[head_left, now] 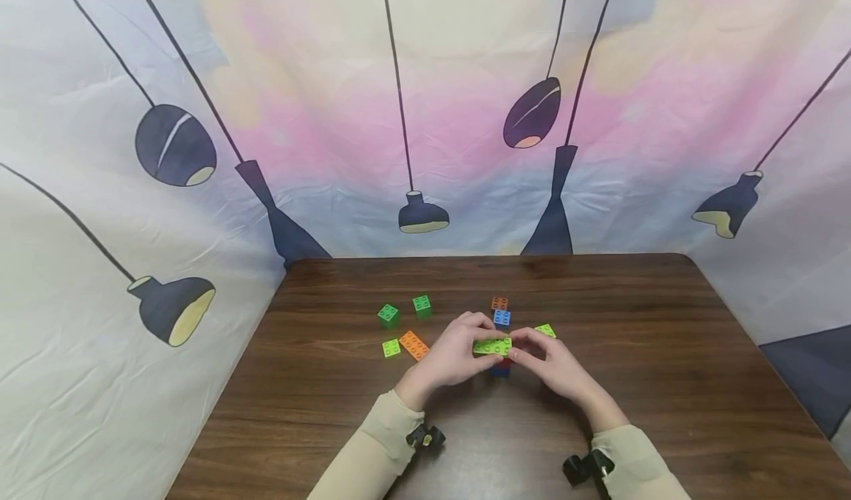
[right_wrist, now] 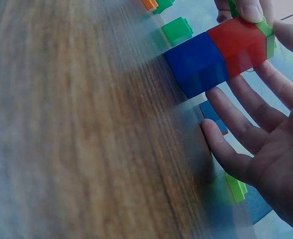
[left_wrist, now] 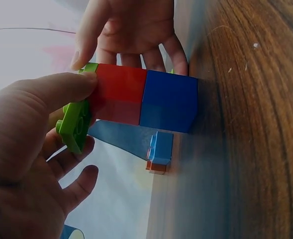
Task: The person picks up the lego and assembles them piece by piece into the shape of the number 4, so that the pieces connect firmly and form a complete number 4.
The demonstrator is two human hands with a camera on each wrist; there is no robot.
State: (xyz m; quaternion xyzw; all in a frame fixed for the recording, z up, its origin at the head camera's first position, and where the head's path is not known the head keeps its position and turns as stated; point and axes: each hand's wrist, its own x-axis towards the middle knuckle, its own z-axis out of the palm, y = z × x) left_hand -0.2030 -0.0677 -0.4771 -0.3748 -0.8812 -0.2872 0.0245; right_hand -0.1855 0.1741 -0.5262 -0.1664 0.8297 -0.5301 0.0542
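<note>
A long lime green building brick (head_left: 490, 347) lies across the top of a red brick (left_wrist: 120, 92), which sits on a dark blue brick (left_wrist: 168, 102) standing on the table. The lime brick overhangs to the left of the stack. My left hand (head_left: 453, 354) pinches that overhanging part between thumb and fingers. On the other side, my right hand (head_left: 560, 367) holds the lime brick's right end with thumb and forefinger. Its other fingers spread along the far side of the red and blue bricks, as the right wrist view shows.
Behind the stack are a light blue brick (head_left: 501, 317) and a brown-orange brick (head_left: 499, 303). Another lime brick (head_left: 546, 330) lies beside my right hand. Leftward are two green bricks (head_left: 388, 315), a small lime brick (head_left: 391, 348) and an orange brick (head_left: 414, 345). A printed cloth hangs behind the wooden table (head_left: 319, 411).
</note>
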